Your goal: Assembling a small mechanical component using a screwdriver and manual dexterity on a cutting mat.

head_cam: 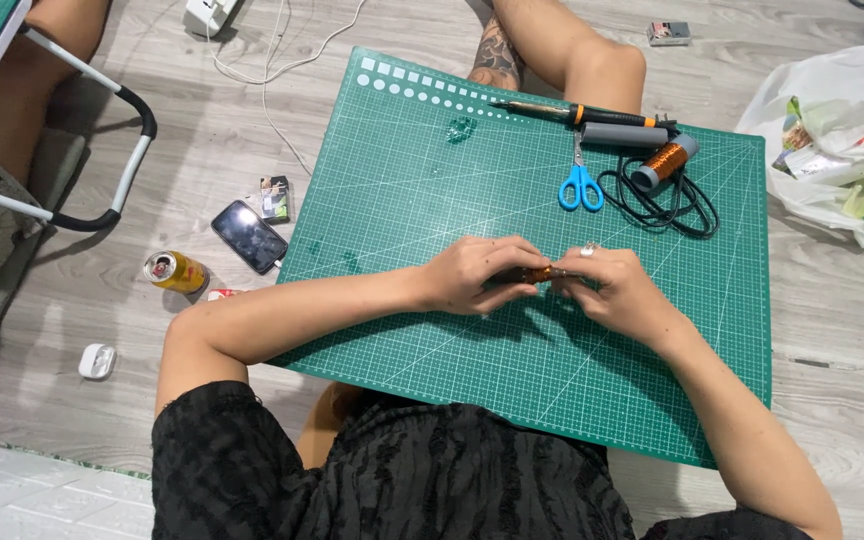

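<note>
Both my hands meet over the middle of a green cutting mat [422, 330]. My left hand [477, 275] and my right hand [617, 285] pinch a small copper-coloured wound piece [542, 272] between their fingertips, just above the mat. The piece is mostly hidden by my fingers. A ring sits on a finger of my right hand.
At the mat's far edge lie blue-handled scissors [580, 185], a soldering iron [592, 117] with black cable, and a copper wire spool [664, 162]. On the floor to the left are a phone [249, 236], a drink can [174, 271] and a white earbud case [97, 361]. A plastic bag [842, 140] sits right.
</note>
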